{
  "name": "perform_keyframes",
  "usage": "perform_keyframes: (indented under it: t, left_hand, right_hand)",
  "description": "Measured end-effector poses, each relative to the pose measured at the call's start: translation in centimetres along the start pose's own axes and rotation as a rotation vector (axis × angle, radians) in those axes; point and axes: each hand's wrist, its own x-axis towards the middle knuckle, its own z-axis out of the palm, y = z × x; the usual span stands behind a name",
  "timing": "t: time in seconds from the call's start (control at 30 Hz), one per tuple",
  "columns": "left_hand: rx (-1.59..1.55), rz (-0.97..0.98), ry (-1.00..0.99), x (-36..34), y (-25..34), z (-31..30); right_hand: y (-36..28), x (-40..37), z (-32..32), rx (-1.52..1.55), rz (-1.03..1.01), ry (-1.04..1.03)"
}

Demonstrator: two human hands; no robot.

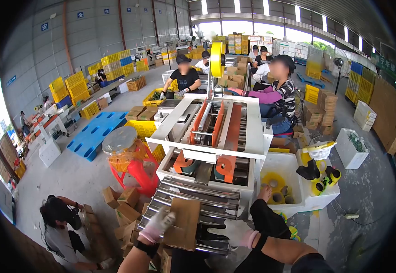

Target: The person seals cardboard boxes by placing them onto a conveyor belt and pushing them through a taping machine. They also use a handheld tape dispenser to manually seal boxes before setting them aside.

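A flat-topped brown cardboard box (183, 224) lies at the near end of the metal roller conveyor (198, 195). My left hand (156, 226), in a white glove with a pink cuff, grips the box at its left edge; its fingers are slightly blurred. To the right of the box, my right hand (236, 232), gloved the same way, reaches over the rollers. Its fingers are stretched toward the box, with a dark gap between them and it. Beyond the rollers stands a white carton-sealing machine (252, 107) with orange side belts and a yellow tape roll (217, 59) on top.
Several cardboard boxes (127, 214) are piled left of the conveyor, near a crouching person (66, 232). A red stool (138, 179) and blue pallet (95, 132) stand farther left. Right are white foam bins (305, 193). Co-workers sit beyond the machine.
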Motion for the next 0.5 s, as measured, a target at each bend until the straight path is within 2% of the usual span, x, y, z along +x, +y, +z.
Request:
perform_keyframes:
  t: [0.03,0.07,0.13,0.17,0.2,0.27,0.3,0.33,0.4,0.47,0.5]
  left_hand:
    - [0.166,-0.002,-0.037,-0.5,0.3,0.9]
    - [0.89,-0.012,0.058,-3.9,6.3,4.0]
    - [0.903,-0.034,0.087,-3.0,6.3,5.2]
    - [0.915,-0.048,0.107,-2.8,6.4,5.6]
    - [0.97,-0.097,0.077,-3.1,7.9,6.3]
    - [1.05,-0.094,0.055,-3.5,8.9,7.1]
    - [1.042,-0.091,0.081,-3.4,8.4,6.9]
    - [1.029,-0.085,0.104,-3.4,7.9,6.8]
    - [0.992,-0.127,0.157,-4.8,8.1,6.4]
    - [0.934,-0.16,0.187,-6.1,7.5,6.0]
    - [0.914,-0.135,0.211,-6.9,6.3,5.1]
  right_hand:
    - [-0.3,0.1,-0.2,0.051,0.011,-0.005]
    - [-0.6,0.2,-0.3,0.101,0.022,-0.011]
    - [-0.6,0.7,-0.2,0.203,0.039,-0.023]
    - [0.6,1.8,1.1,0.245,0.044,-0.235]
    - [-0.4,2.0,1.2,0.201,0.078,-0.323]
    - [0.6,2.3,6.3,0.074,-0.166,-0.14]
    - [-0.7,1.4,4.1,0.187,-0.314,0.097]
    - [-1.3,1.0,1.4,0.186,-0.136,-0.294]
    - [-2.0,0.3,-1.4,0.171,-0.077,-0.424]
    - [-0.7,-0.8,-1.2,0.217,-0.082,-0.411]
    - [0.3,-1.8,-0.7,0.29,-0.081,-0.338]
